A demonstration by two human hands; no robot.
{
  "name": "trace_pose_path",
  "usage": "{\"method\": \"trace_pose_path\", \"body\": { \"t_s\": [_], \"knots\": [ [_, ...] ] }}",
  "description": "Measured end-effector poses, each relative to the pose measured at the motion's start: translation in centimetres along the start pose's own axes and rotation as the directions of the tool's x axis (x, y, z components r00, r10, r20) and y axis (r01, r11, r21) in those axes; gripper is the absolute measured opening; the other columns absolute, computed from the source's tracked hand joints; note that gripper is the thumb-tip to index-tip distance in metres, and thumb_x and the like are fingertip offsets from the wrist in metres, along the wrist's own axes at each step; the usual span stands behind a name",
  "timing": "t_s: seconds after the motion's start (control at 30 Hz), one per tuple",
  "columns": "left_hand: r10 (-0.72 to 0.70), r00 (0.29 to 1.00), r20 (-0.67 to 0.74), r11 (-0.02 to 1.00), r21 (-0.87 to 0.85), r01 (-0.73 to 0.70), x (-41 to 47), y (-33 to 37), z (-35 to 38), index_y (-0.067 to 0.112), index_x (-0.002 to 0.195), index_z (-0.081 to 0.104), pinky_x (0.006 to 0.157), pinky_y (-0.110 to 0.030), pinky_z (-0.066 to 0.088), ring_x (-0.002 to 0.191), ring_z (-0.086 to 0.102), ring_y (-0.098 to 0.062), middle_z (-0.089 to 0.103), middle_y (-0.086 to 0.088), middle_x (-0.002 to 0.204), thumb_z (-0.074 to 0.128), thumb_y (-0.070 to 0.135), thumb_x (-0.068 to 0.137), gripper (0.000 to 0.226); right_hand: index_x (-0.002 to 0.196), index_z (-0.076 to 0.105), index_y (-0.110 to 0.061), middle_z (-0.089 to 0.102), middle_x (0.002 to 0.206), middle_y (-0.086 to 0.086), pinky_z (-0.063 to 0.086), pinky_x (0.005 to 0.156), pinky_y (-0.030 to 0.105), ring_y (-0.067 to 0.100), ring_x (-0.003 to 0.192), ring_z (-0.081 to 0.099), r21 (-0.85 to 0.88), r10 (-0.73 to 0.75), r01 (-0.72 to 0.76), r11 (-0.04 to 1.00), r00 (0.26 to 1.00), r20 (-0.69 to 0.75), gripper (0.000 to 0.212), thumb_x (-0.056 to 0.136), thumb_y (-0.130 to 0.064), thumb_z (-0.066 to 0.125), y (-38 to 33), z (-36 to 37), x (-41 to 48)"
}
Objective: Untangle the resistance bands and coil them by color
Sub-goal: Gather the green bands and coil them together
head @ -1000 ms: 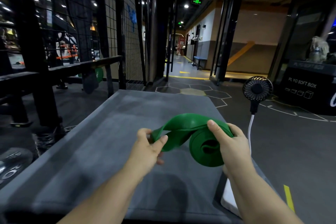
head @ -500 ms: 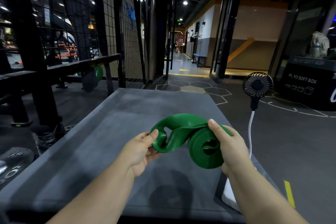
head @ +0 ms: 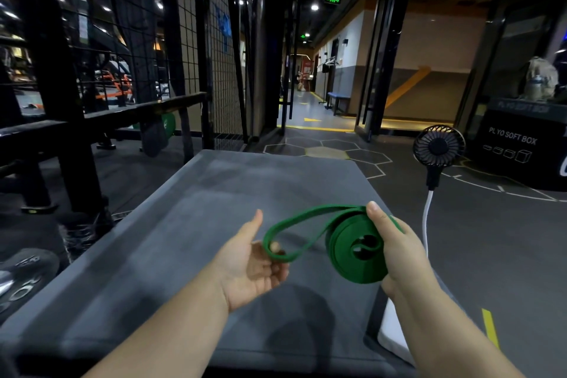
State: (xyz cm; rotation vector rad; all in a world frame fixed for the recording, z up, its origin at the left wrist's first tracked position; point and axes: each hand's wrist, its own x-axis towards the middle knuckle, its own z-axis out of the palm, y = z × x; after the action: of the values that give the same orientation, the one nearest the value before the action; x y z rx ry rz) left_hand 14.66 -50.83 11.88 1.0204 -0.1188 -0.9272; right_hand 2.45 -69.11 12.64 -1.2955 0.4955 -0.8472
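- Looking at one green band (head: 356,252) here, held up in the air over the grey pad (head: 184,239), apparently not resting on it.
- Mostly rolled up already: fat coil on the right, flat face toward the camera, plus a loose tail loop (head: 294,224) running out to the left.
- Clamped on the coil with the right hand (head: 402,255), thumb over the top edge, fingers wrapped round the back.
- Hooked into the far end of that loop with the left hand (head: 248,267), palm up, fingers curled, one fingertip poking through, thumb sticking up free.
- Hands apart, joined only by that bit of slack.
- Key thing for the next move: long axis of the tail lying left to right, roughly level, coil end at the right hand, free end at the left. So probably a matter of feeding the loop rightward round the coil, keeping the strap flat and untwisted.
- Likely to spring open if let go at the thumb, judging by such a tight roll.
- No other band colours anywhere in view, so no way of judging the remaining sorting.
- Also spotted a small black fan (head: 437,147) off to the right, well apart from the band.
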Motion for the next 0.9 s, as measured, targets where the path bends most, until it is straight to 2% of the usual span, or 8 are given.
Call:
{"method": "trace_pose_path", "body": {
  "t_s": [0.13,0.23,0.3,0.4,0.47,0.57,0.67,0.9],
  "knots": [
    [0.023,1.000,-0.013,0.904,0.427,-0.015,0.1,-1.1,0.1,0.013,0.112,0.056,0.065,-0.032,0.049,0.073,0.062,-0.024,0.066,-0.014,0.088,0.058,0.022,0.091,0.023,0.087,0.070,-0.016,0.074,0.088,0.011,0.056,0.084,0.049,0.033,0.089,0.070,-0.021,-0.042,0.043,0.999,0.998,0.035,0.056,0.048,-0.055,0.082,-0.3,0.4,-0.3],
    [0.161,0.984,0.072,0.807,0.564,-0.173,-0.2,-0.9,0.2,0.034,0.136,0.035,0.091,-0.032,0.045,0.114,0.057,-0.022,0.059,-0.010,0.126,0.048,0.004,0.090,0.057,0.087,0.070,-0.017,0.074,0.088,0.012,0.058,0.079,0.046,0.031,0.084,0.071,-0.029,-0.069,0.073,0.997,0.991,0.118,0.048,0.053,-0.046,0.086,-0.7,0.5,-0.6],
    [0.250,0.951,0.184,0.788,0.531,-0.310,-0.4,-0.6,0.5,0.042,0.131,0.038,0.110,-0.035,0.032,0.127,0.047,-0.016,0.052,-0.001,0.135,0.048,0.020,0.088,0.050,0.094,0.067,-0.012,0.074,0.087,0.012,0.058,0.074,0.043,0.029,0.081,0.071,-0.025,-0.060,0.065,0.998,0.985,0.162,0.053,0.053,-0.042,0.081,-0.8,0.6,-0.9],
    [0.250,0.926,0.283,0.713,0.594,-0.374,-0.5,-0.7,0.7,0.044,0.135,0.035,0.108,-0.028,0.033,0.125,0.047,-0.007,0.048,0.008,0.138,0.059,0.067,0.078,0.066,0.096,0.066,-0.009,0.073,0.085,0.012,0.057,0.068,0.039,0.027,0.077,0.071,-0.017,-0.050,0.055,0.998,0.977,0.207,0.052,0.056,-0.036,0.084,-1.2,1.0,-1.2],
    [0.230,0.920,0.316,0.646,0.658,-0.387,-0.8,-1.3,1.1,0.040,0.135,0.037,0.090,-0.010,0.038,0.119,0.047,0.003,0.049,0.014,0.134,0.050,0.077,0.075,0.072,0.095,0.067,-0.010,0.073,0.088,0.014,0.057,0.068,0.040,0.028,0.078,0.071,-0.024,-0.063,0.069,0.997,0.976,0.206,0.052,0.056,-0.036,0.090,-1.3,1.1,-1.3],
    [0.257,0.897,0.360,0.558,0.703,-0.442,-0.9,-2.6,2.0,0.031,0.131,0.039,0.073,-0.004,0.043,0.097,0.055,0.018,0.059,0.016,0.115,0.044,0.100,0.040,0.114,0.088,0.069,-0.015,0.074,0.087,0.012,0.059,0.075,0.046,0.030,0.083,0.071,0.002,-0.067,0.068,0.998,0.991,0.114,0.053,0.051,-0.047,0.088,-1.1,1.3,-1.1],
    [0.318,0.875,0.364,0.558,0.675,-0.483,-0.7,-3.6,2.8,0.024,0.131,0.032,0.075,-0.004,0.043,0.082,0.054,0.018,0.057,0.015,0.108,0.045,0.101,0.032,0.126,0.086,0.070,-0.014,0.074,0.088,0.013,0.059,0.080,0.050,0.033,0.087,0.071,0.022,-0.052,0.051,0.998,0.998,0.039,0.055,0.054,-0.056,0.085,-0.5,2.0,-1.5],
    [0.464,0.861,0.209,0.755,0.416,-0.508,-0.3,-4.6,3.6,0.022,0.117,0.050,0.074,-0.014,0.050,0.095,0.067,-0.004,0.070,0.002,0.104,0.077,0.061,0.045,0.086,0.105,0.066,-0.007,0.074,0.094,0.018,0.058,0.080,0.053,0.034,0.086,0.072,0.248,0.087,-0.087,0.965,0.996,0.010,0.067,0.061,-0.057,0.069,0.1,4.1,-3.8]
  ]
}}
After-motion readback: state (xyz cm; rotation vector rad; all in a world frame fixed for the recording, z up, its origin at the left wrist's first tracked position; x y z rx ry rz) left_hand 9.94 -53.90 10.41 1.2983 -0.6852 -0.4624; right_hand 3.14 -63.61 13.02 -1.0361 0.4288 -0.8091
